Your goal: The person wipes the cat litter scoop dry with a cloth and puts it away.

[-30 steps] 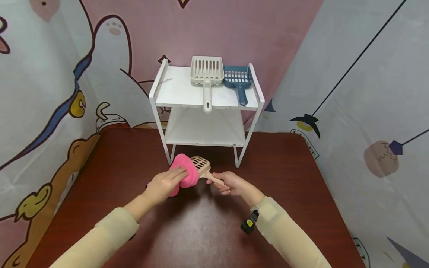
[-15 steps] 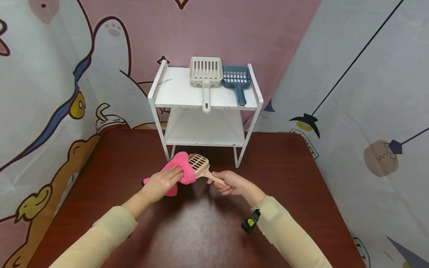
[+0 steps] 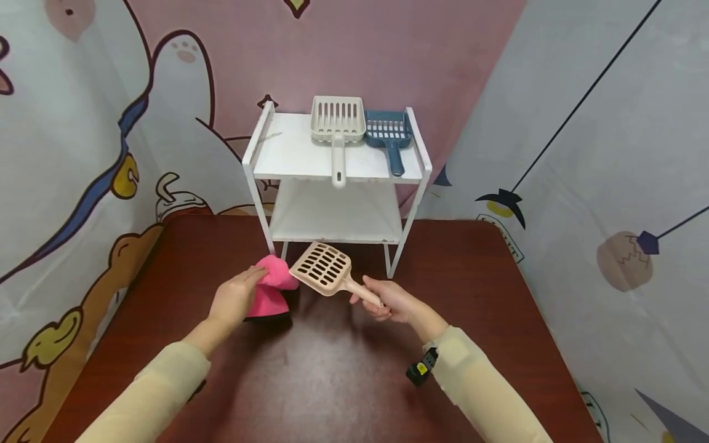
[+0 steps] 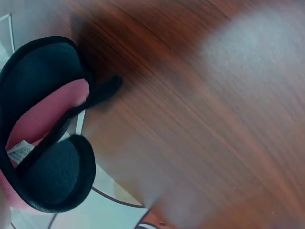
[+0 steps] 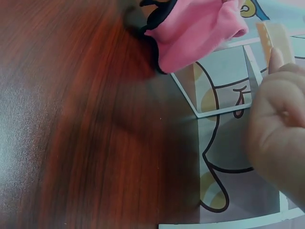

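My right hand (image 3: pixel 392 300) grips a beige litter scoop (image 3: pixel 330 271) by its handle. The scoop's slotted head tilts up to the left, in front of the shelf. In the right wrist view, part of the beige scoop (image 5: pixel 279 40) rises past my thumb. My left hand (image 3: pixel 232 296) holds a bunched pink fleece cloth piece (image 3: pixel 268 303), left of the scoop head. Its black-edged folds, dark inner side and small white label (image 4: pixel 20 150) show in the left wrist view. The cloth's upper part overlaps the scoop's left corner in the head view.
A small white two-tier shelf (image 3: pixel 293 163) stands at the back of the brown table (image 3: pixel 343 387). On its top lie an off-white litter scoop (image 3: pixel 338 117), handle past the front edge, and a blue litter scoop (image 3: pixel 392 144). A cartoon-printed backdrop (image 3: pixel 354 37) surrounds the table.
The cloth that covered part of the beige scoop's head has moved left off it with my left hand. The scoop's whole slotted face now shows, slightly left of before.
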The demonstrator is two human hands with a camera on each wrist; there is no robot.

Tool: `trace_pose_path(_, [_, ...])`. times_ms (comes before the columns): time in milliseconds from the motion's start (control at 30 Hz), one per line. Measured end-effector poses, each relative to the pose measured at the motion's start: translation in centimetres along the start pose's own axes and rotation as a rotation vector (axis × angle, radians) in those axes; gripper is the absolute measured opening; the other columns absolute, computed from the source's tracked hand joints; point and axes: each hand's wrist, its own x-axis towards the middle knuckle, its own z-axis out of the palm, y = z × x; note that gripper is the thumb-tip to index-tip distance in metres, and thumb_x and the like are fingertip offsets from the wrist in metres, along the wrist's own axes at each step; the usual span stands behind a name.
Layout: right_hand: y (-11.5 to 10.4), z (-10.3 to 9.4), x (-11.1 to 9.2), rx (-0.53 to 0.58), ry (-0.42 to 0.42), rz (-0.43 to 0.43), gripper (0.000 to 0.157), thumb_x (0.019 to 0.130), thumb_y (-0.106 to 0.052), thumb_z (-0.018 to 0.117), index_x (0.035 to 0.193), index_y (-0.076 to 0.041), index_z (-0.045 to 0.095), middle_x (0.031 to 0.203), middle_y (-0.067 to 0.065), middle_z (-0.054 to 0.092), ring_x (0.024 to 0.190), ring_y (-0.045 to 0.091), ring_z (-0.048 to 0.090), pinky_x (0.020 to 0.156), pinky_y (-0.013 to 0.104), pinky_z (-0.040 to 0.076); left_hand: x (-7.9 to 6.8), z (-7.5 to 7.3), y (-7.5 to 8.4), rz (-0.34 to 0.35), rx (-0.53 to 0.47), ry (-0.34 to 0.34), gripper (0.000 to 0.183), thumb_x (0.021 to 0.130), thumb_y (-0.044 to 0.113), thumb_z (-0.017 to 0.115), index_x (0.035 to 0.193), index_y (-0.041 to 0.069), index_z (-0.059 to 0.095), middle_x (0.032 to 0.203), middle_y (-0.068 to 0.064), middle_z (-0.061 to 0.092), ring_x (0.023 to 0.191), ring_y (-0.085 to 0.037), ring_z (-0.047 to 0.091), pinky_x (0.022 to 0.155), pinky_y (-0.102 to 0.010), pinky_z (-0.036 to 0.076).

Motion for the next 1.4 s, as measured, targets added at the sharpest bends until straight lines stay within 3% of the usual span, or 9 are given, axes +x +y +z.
trace_pose_path(100, [0.2, -0.2, 0.1, -0.012, 0.012, 0.006, 0.048, 0.103, -0.035, 0.021, 0.092, -0.008, 0.060, 0.050, -0.009, 0.041, 0.037, 0.000, 0.031, 0.041, 0.021, 0.019, -0.2, -0.3, -0.5, -0.150, -0.052, 0.000, 0.034, 0.077, -0.008, 0.066, 0.109, 0.001, 0.066, 0.108, -0.022, 0.067, 0.098, -0.035, 0.065, 0.079, -0.046, 0.053])
trace_pose_path(167, [0.4, -0.3, 0.3, -0.009, 0.010, 0.016, 0.045, 0.103, -0.033, 0.020, 0.091, -0.010, 0.057, 0.052, -0.009, 0.041, 0.039, 0.000, 0.032, 0.043, 0.021, 0.020, -0.3, -0.5, -0.9, -0.215, -0.070, 0.009, 0.034, 0.078, -0.008, 0.063, 0.110, 0.002, 0.066, 0.108, -0.022, 0.067, 0.098, -0.036, 0.065, 0.078, -0.048, 0.052])
trace_pose_path(367, [0.9, -0.7, 0.5, 0.006, -0.024, 0.054, 0.032, 0.103, -0.031, 0.021, 0.085, -0.012, 0.041, 0.058, -0.009, 0.033, 0.042, 0.000, 0.030, 0.043, 0.016, 0.025, -0.2, -1.4, -2.1, -0.349, -0.086, 0.035, 0.031, 0.080, -0.007, 0.062, 0.109, 0.002, 0.066, 0.109, -0.021, 0.067, 0.098, -0.038, 0.064, 0.081, -0.050, 0.050])
trace_pose_path(567, [1.2, -1.1, 0.3, -0.084, -0.056, 0.005, 0.022, 0.102, -0.022, 0.031, 0.085, -0.009, 0.036, 0.060, -0.008, 0.031, 0.043, -0.001, 0.028, 0.041, 0.015, 0.021, 0.1, -2.0, -3.0, -0.467, -0.111, 0.060, 0.030, 0.082, -0.006, 0.061, 0.110, 0.000, 0.066, 0.107, -0.025, 0.066, 0.092, -0.042, 0.063, 0.080, -0.053, 0.050])
trace_pose_path(733, [0.6, -0.8, 0.0, -0.179, 0.001, -0.023, 0.017, 0.098, -0.019, 0.042, 0.087, -0.006, 0.040, 0.061, -0.007, 0.036, 0.044, 0.001, 0.027, 0.042, 0.017, 0.021, 0.3, -1.9, -3.1, -0.525, -0.144, 0.063, 0.028, 0.085, -0.003, 0.058, 0.112, 0.000, 0.065, 0.109, -0.026, 0.065, 0.094, -0.042, 0.062, 0.081, -0.053, 0.049])
trace_pose_path(933, [-0.7, 0.1, -0.3, -0.248, 0.023, 0.020, 0.019, 0.099, -0.021, 0.043, 0.088, -0.006, 0.045, 0.060, -0.006, 0.035, 0.044, 0.003, 0.024, 0.041, 0.018, 0.019, 0.1, -2.0, -2.8, -0.573, -0.170, 0.048, 0.027, 0.086, -0.001, 0.056, 0.113, -0.002, 0.065, 0.110, -0.026, 0.065, 0.095, -0.042, 0.062, 0.083, -0.053, 0.049])
trace_pose_path(1400, [-5.6, 1.4, -1.7, -0.295, 0.007, -0.048, 0.015, 0.097, -0.018, 0.044, 0.087, -0.007, 0.048, 0.058, -0.007, 0.035, 0.044, 0.004, 0.025, 0.043, 0.020, 0.020, -0.1, -2.1, -2.9, -0.598, -0.157, 0.056, 0.027, 0.087, 0.000, 0.055, 0.112, -0.001, 0.065, 0.109, -0.026, 0.065, 0.092, -0.041, 0.063, 0.080, -0.052, 0.050])
